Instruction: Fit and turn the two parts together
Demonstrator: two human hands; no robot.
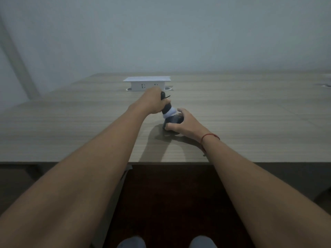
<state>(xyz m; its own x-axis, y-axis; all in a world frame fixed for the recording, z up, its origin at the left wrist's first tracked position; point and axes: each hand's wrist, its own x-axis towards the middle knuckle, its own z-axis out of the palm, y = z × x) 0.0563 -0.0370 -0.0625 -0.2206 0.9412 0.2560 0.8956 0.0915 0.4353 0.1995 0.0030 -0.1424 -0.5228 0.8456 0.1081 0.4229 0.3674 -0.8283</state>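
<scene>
The left hand [152, 102] has its fingers curled tightly around the upper dark part of a black tool with a white band [168, 111], which stands tilted on the wooden table [71, 126] just in front of the fingers, while the right hand [182, 122] grips its dark lower end between thumb and curled fingers, against the tabletop. The tool seems stiff and rather light, perhaps a little smooth, so I judge both dark ends better to hold than the white band. Beyond the left fingers, near them, stands a white socket box [146, 84]; nothing stands between the hands.
</scene>
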